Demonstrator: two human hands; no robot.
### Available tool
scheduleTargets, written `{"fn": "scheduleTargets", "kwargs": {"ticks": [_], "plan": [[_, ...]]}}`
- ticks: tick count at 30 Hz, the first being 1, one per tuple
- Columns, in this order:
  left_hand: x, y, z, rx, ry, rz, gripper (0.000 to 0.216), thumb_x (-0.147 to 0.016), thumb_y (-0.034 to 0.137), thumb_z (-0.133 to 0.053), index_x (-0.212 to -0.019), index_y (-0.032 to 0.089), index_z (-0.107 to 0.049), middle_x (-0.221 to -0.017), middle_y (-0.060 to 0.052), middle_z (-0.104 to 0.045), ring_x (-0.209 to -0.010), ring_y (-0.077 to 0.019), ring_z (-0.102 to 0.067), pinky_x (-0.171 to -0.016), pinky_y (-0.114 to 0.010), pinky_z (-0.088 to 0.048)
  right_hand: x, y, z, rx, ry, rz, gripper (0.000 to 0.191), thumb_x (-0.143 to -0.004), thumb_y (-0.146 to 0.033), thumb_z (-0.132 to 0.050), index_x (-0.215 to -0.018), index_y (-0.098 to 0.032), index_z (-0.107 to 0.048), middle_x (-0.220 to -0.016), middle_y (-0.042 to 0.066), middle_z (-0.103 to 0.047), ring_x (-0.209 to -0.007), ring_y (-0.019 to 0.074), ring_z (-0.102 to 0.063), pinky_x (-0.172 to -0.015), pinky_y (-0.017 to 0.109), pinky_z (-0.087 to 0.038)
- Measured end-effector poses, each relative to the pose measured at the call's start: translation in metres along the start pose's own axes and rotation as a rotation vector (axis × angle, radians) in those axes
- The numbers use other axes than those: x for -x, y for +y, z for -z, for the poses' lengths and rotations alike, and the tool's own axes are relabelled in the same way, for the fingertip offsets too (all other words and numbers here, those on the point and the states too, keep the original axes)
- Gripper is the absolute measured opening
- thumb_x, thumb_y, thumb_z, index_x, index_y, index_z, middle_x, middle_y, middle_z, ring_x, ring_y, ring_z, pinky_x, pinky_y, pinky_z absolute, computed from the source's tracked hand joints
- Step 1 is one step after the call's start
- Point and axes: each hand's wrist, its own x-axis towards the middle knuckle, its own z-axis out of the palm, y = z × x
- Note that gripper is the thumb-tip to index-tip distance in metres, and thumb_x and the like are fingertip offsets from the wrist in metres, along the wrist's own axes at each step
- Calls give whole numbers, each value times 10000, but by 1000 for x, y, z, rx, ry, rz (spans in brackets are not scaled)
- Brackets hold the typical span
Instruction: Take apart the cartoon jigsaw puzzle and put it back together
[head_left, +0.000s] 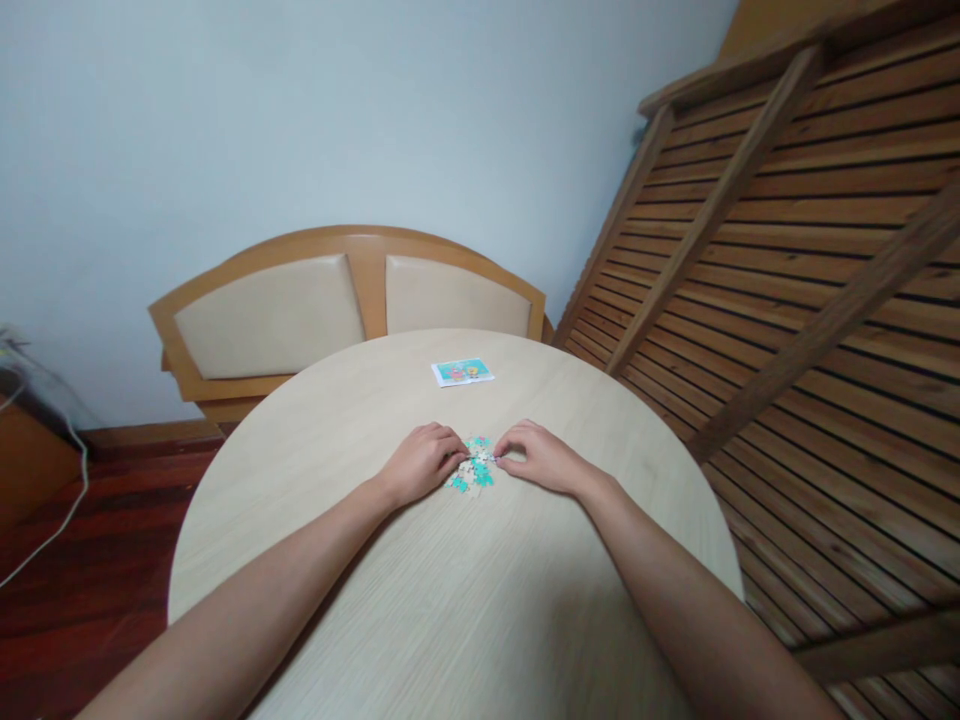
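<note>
A small loose pile of jigsaw puzzle pieces (480, 474), turquoise and pale, lies on the round table (420, 610). At the pile's left edge, my left hand (426, 463) is closed, thumb and fingertips pinched on a puzzle piece too small to show clearly. From the right, my right hand (541, 457) pinches a puzzle piece (494, 460) between thumb and forefinger. The two sets of fingertips are a short gap apart over the pile. Beyond them lies a flat picture card (463, 373), turquoise with pink and yellow figures.
A wooden headboard (367, 240) with cream panels stands behind the table against a pale wall (337, 110). Large wooden slats (750, 280) lean on the right. A white cable (79, 470) hangs at left above the dark red floor (112, 570).
</note>
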Motion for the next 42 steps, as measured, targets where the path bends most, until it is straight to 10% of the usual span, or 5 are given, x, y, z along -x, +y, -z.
{"fn": "scheduleTargets", "kwargs": {"ticks": [26, 38, 42], "plan": [[12, -47, 24, -104, -34, 530, 300, -943, 292, -465, -998, 180, -738, -985, -113, -752, -855, -239, -678, -725, -304, -464, 6, 13, 7, -148, -27, -208, 206, -807, -179, -593, -915, -179, -767, -893, 45, -755, -827, 180, -678, -779, 278, -490], [14, -46, 25, -132, -52, 433, 258, -938, 282, -489, -935, 186, -728, -947, -97, -747, -888, -236, -656, -770, -313, -471, 11, 22, 15, 58, -27, -216, 165, -779, -167, -616, -873, -187, -750, -892, 50, -741, -825, 186, -662, -775, 280, -485], [9, -30, 26, 0, -4, 195, 262, -961, 314, -487, -1018, 199, -716, -1011, -85, -718, -979, -227, -616, -900, -338, -463, 6, 5, 5, 88, 32, -68, 221, -845, -178, -606, -1018, -199, -741, -986, 62, -721, -926, 196, -641, -859, 309, -479]]}}
